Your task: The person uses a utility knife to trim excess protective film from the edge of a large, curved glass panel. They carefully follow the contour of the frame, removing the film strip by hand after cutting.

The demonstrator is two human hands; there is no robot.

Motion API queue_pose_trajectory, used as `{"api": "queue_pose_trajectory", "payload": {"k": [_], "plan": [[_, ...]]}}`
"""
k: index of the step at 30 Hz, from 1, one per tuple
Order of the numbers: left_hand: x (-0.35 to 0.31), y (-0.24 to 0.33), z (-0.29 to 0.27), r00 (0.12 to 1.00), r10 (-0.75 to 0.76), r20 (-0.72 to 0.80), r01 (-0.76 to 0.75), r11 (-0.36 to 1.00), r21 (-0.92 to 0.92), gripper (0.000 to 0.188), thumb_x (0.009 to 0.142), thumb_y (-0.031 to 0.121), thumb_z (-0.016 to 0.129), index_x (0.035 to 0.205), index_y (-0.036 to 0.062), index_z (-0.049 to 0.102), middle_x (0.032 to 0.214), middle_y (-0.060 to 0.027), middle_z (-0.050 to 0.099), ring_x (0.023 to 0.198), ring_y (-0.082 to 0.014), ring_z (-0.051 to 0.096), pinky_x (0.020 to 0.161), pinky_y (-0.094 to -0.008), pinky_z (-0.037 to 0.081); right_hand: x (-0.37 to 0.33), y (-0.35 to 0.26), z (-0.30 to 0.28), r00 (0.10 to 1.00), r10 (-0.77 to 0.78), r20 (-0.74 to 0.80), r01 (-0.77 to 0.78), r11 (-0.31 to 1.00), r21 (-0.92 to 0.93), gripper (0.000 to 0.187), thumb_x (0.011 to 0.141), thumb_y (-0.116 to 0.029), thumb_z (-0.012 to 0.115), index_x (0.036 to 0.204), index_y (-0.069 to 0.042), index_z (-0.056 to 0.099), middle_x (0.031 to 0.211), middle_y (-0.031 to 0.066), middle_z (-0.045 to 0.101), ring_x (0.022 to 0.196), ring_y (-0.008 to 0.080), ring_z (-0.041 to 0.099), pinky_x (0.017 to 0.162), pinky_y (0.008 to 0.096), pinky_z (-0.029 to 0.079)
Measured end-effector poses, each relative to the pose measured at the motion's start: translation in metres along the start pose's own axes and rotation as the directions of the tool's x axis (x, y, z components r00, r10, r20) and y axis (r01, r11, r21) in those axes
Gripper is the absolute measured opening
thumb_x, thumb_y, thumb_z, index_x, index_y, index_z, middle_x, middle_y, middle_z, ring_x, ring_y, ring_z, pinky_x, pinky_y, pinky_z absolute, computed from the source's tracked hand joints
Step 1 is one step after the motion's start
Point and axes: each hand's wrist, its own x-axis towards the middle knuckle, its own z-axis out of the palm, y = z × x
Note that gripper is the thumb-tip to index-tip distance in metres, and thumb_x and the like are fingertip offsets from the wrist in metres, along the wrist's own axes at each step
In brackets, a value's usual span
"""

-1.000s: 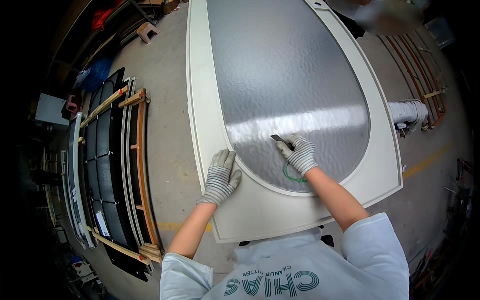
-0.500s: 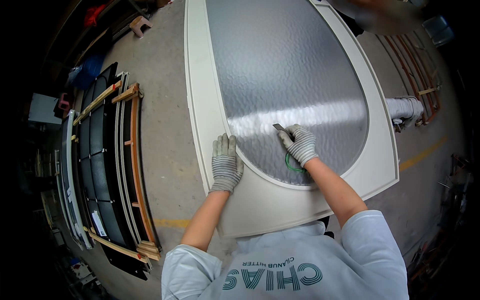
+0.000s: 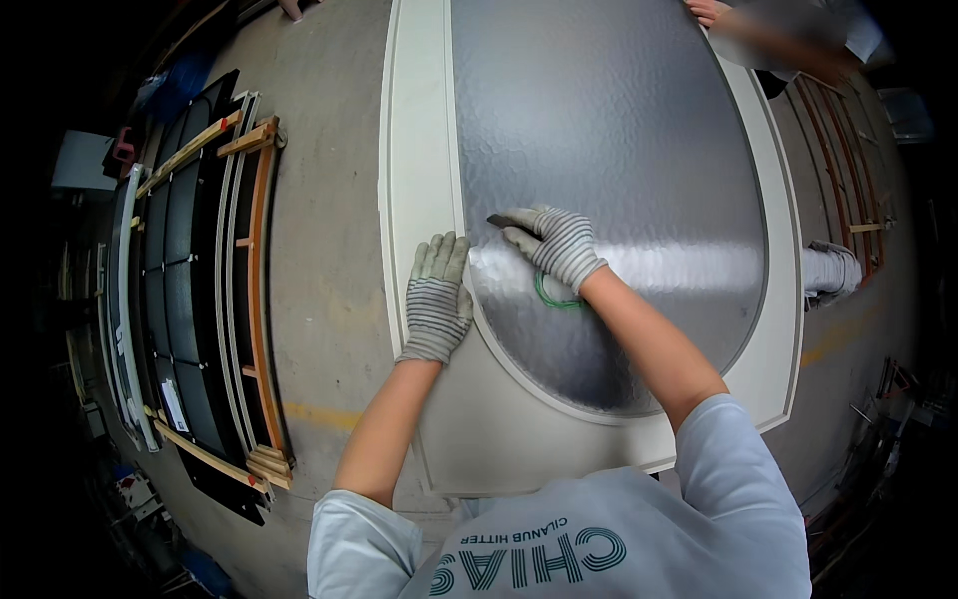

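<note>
A white door panel (image 3: 424,150) lies in front of me, with a large pane of rippled glass (image 3: 609,130) that curves round at its near end. My left hand (image 3: 435,298), in a grey striped glove, rests flat on the white border left of the glass, fingers stretched out. Over the pane, my right hand (image 3: 552,243), gloved alike, is closed around a small dark blade (image 3: 496,221). Its tip points left toward the glass edge; the glove hides the rest. A green cord loop (image 3: 544,297) hangs below that hand.
Framed dark panels (image 3: 178,290) and wooden battens (image 3: 257,299) lie to the left on the concrete floor (image 3: 324,200). Another person's hand (image 3: 707,12) is at the panel's far right edge. A white wrapped bundle (image 3: 830,270) and a rust-coloured rack (image 3: 843,170) are at the right.
My right hand has moved left and farther up the pane with the blade, closer to the left glass edge. My left hand stays flat on the border. Another person's hand now shows at the far right.
</note>
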Motion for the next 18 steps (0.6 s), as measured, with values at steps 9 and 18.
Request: {"api": "queue_pose_trajectory", "payload": {"k": [9, 18], "plan": [[0.006, -0.001, -0.002, 0.999, 0.023, -0.030, -0.023, 1.000, -0.011, 0.061, 0.077, 0.008, 0.045, 0.137, -0.0025, 0.046, 0.139, -0.0256, 0.047, 0.133, -0.0418, 0.041, 0.116, -0.0517, 0.026, 0.047, -0.015, -0.007, 0.958, -0.002, 0.287, 0.031, 0.995, -0.096, 0.030, 0.089, -0.027, 0.061, 0.118, -0.022, 0.068, 0.101, 0.0060, 0.070, 0.090, 0.0267, 0.067, 0.080, 0.0345, 0.053], [0.009, 0.000, -0.001, 0.999, 0.034, -0.041, -0.034, 0.999, -0.006, 0.055, 0.083, 0.013, 0.042, 0.134, -0.0041, 0.049, 0.136, -0.0257, 0.050, 0.132, -0.0419, 0.043, 0.115, -0.0517, 0.027, 0.032, -0.029, 0.020, 0.994, 0.043, 0.096, -0.027, 0.986, -0.164, 0.028, 0.092, -0.025, 0.053, 0.116, -0.016, 0.064, 0.090, 0.0099, 0.068, 0.079, 0.0305, 0.066, 0.068, 0.0418, 0.053]]}}
